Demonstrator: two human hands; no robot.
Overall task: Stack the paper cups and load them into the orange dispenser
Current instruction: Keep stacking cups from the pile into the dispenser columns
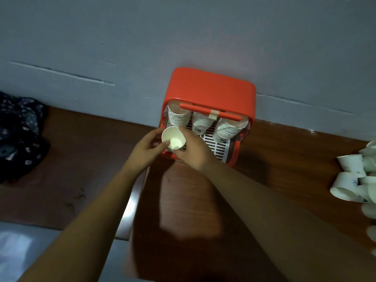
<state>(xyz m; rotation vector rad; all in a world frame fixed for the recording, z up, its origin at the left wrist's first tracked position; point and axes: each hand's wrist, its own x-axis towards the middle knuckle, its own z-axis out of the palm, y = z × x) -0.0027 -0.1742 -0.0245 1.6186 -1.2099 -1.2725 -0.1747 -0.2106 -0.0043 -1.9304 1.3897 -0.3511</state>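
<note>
The orange dispenser [209, 88] stands against the wall on a brown wooden table [203, 200]. Inside it hang three columns of stacked white paper cups [225, 130], above a white slotted grille. Below the left column, a white paper cup [173, 138] faces me with its mouth open. My right hand [193, 149] grips this cup from the right side. My left hand [148, 148] touches its rim and wall from the left with thumb and fingertips. Whether more cups are nested under it is hidden.
A heap of loose white paper cups [354, 180] lies at the table's right edge. A dark patterned cloth [18, 135] lies on a lower wooden surface at the left. Grey floor shows at the bottom left. The grey wall is right behind the dispenser.
</note>
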